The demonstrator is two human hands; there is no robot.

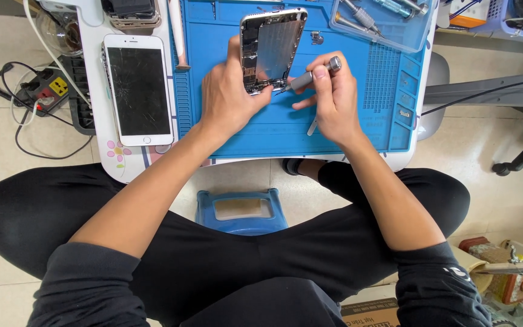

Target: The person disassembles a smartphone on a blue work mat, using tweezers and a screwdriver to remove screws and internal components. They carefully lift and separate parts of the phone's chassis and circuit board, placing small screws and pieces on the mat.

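Note:
My left hand [228, 97] grips an opened phone body [273, 45] by its lower left edge, holding it tilted over the blue work mat [340, 121]; its bare insides face up. My right hand [331, 97] holds a grey screwdriver [313, 75] like a pen, its tip touching the phone body's lower edge. A detached white phone screen [138, 88] with cracked glass lies face up on the small white table, left of the mat.
A clear tray [388, 27] with several screwdrivers lies at the mat's upper right. A power strip [46, 88] with cables lies on the floor at left. A blue stool [241, 211] stands between my knees. Boxes and tools [509, 272] sit at lower right.

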